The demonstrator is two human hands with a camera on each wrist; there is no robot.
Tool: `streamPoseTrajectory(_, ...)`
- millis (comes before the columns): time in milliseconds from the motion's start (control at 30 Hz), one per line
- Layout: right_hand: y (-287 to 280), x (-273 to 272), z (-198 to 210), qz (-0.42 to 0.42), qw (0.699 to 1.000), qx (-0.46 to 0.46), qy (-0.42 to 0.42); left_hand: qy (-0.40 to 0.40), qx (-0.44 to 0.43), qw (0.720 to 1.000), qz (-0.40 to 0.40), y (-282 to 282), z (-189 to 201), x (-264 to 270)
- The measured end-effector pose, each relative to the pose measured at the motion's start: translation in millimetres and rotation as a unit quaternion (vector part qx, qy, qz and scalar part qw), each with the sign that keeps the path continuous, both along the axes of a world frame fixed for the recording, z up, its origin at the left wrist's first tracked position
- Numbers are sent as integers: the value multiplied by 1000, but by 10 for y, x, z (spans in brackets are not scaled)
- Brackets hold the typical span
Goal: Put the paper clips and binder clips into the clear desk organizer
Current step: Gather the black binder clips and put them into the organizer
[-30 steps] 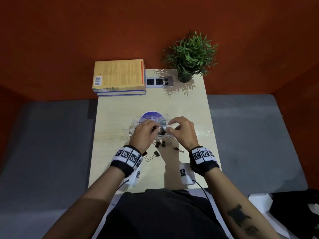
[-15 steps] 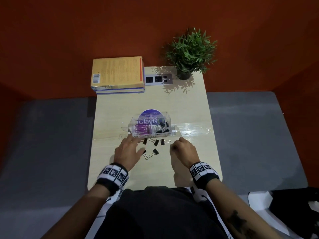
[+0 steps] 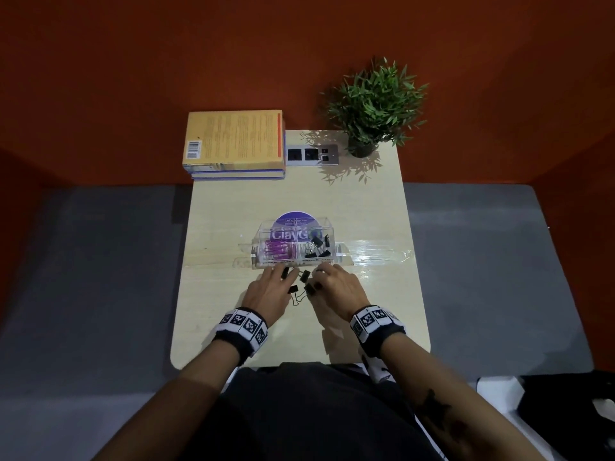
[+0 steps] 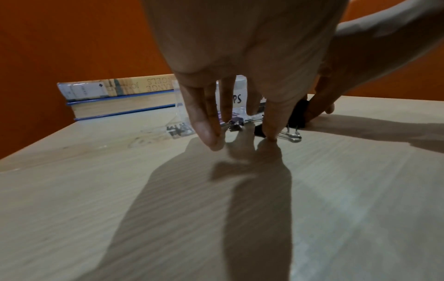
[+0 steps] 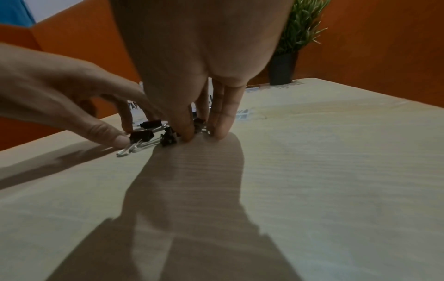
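The clear desk organizer (image 3: 334, 257) stands mid-table, with pink paper clips (image 3: 277, 252) in its left compartment and black binder clips (image 3: 317, 248) in its right. Several loose black binder clips (image 3: 294, 289) lie just in front of it, between my hands. My left hand (image 3: 279, 275) has straight fingers, their tips on the table among these clips (image 4: 234, 127). My right hand (image 3: 321, 277) stands on its fingertips (image 5: 220, 131). A small clip (image 5: 199, 124) lies between its thumb and fingers, and I cannot tell whether it is pinched. Another clip (image 5: 141, 135) lies by my left fingertip.
A stack of books (image 3: 233, 141) sits at the table's back left, a socket panel (image 3: 312, 154) beside it and a potted plant (image 3: 376, 104) at the back right. A purple disc (image 3: 293, 218) lies behind the organizer. A glossy tape strip (image 3: 376, 255) runs right of it.
My hands left the top of the organizer, drew back to the table in front of it, and have now closed in from both sides on the loose binder clips.
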State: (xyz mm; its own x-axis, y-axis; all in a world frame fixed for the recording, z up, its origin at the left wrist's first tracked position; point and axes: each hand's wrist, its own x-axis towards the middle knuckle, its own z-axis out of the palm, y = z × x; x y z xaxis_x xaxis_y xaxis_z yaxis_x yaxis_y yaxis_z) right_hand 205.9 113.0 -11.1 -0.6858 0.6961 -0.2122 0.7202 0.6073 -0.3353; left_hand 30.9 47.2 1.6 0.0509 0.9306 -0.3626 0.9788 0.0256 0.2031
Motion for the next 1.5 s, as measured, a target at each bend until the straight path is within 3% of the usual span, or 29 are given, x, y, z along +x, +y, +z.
streamPoseTrajectory(200, -8, 119, 5, -131, 990, -51, -9, -40, -8, 998, 47, 56, -86, 17)
streamPoseTrajectory(367, 38, 328, 33, -269, 953, -133, 49, -51, -22, 996, 75, 106, -50, 70)
streamPoseTrajectory(533, 107, 387, 170, -310, 928, -150, 144, -58, -10, 995, 83, 54, -35, -23)
streamPoseTrajectory(700, 346, 92, 488, -265, 934, -113, 212, -57, -2, 996, 75, -108, -13, -97)
streamPoseTrajectory(867, 561, -226, 526, -244, 952, -92, 159, -88, 32, 993, 77, -143, 88, -106)
streamPoseTrajectory(1100, 224, 129, 436, -259, 956, -13, 138, -217, 127, 964, 83, 250, 429, 24)
streamPoseTrajectory(1267, -240, 272, 237, -106, 991, -56, 58, -276, 131, 946, 111, 662, 532, 153)
streamPoseTrajectory(1500, -300, 23, 19, -4, 1000, -24, 0, -206, 117, 971, 38, 315, 339, 61)
